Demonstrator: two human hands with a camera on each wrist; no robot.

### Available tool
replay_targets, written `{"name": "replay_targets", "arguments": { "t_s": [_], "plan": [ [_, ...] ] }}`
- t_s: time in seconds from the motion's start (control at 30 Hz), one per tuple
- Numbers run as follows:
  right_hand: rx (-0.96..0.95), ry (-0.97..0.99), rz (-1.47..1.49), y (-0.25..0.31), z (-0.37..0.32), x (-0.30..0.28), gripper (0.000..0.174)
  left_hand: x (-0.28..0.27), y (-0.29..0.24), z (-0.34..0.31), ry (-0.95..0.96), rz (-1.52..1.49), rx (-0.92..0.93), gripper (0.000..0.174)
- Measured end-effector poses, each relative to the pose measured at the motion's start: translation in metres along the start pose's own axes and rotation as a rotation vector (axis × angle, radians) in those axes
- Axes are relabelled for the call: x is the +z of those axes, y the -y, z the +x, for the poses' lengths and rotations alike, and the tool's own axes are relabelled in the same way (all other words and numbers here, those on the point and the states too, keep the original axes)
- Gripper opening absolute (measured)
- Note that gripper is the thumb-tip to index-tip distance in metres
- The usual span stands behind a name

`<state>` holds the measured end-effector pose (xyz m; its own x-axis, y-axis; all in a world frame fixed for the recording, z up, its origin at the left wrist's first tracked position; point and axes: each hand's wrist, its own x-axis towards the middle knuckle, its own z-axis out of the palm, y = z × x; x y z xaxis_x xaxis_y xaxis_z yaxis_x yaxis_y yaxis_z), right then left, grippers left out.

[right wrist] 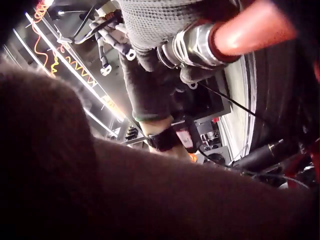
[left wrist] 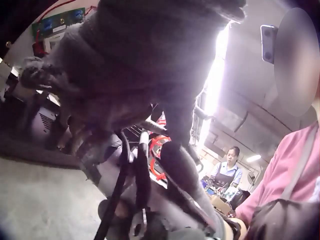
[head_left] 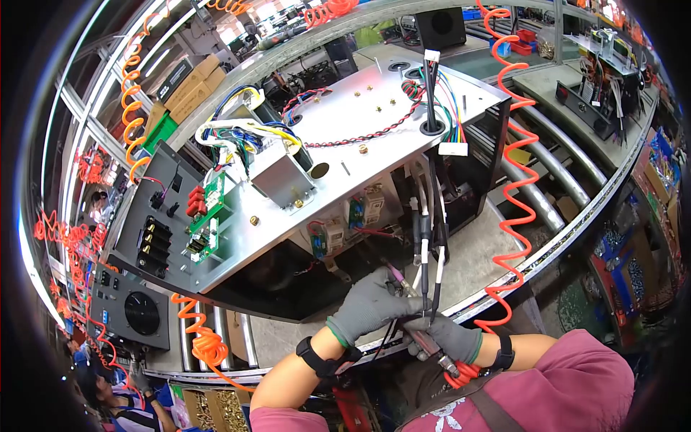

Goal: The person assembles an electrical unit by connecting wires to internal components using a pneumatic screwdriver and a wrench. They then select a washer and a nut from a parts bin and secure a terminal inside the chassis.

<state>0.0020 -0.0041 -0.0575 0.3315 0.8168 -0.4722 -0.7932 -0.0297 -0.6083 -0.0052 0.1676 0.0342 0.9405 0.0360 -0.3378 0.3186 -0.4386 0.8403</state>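
Observation:
In the head view, my grey-gloved left hand point(head_left: 371, 306) curls its fingers at the lower ends of thick black-and-white cables point(head_left: 425, 248). A slim pink-and-metal piece point(head_left: 396, 275) juts up beside its fingers. My gloved right hand point(head_left: 457, 337), just below and to the right, grips a dark reddish air tool point(head_left: 425, 342) with an orange hose on its metal fitting point(right wrist: 197, 45). Bare ring lugs point(right wrist: 106, 71) show on cable ends in the right wrist view. The cables hang from a large metal chassis point(head_left: 338, 169) standing before both hands.
Wire bundles and a green circuit board point(head_left: 209, 209) sit on the chassis. Coiled orange air hoses point(head_left: 515, 144) hang at both sides. Conveyor rollers point(head_left: 568, 147) run to the right, and a black speaker-like box point(head_left: 137, 311) stands left. Another person point(head_left: 108, 399) works at lower left.

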Motion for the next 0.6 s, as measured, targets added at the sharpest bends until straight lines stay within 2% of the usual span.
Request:
{"name": "replay_targets", "arguments": {
  "t_s": [0.03,0.07,0.13,0.37,0.6],
  "plan": [
    [0.009,0.027,0.068,-0.002,0.001,0.003,0.035,-0.001,-0.004,-0.002,-0.079,0.176,0.050,0.047],
    [0.011,0.029,0.072,-0.003,0.002,0.004,0.035,-0.002,-0.008,-0.003,-0.078,0.177,0.046,0.047],
    [0.084,0.046,0.180,-0.006,0.004,0.008,0.034,-0.004,-0.012,-0.002,-0.184,0.491,0.186,0.051],
    [0.122,0.034,0.244,-0.002,0.002,0.016,0.034,-0.006,-0.017,0.005,-0.194,0.769,0.216,0.063],
    [0.153,-0.007,0.237,0.004,-0.001,0.027,0.032,-0.007,-0.018,0.006,-0.159,0.795,0.214,0.060]
  ]
}}
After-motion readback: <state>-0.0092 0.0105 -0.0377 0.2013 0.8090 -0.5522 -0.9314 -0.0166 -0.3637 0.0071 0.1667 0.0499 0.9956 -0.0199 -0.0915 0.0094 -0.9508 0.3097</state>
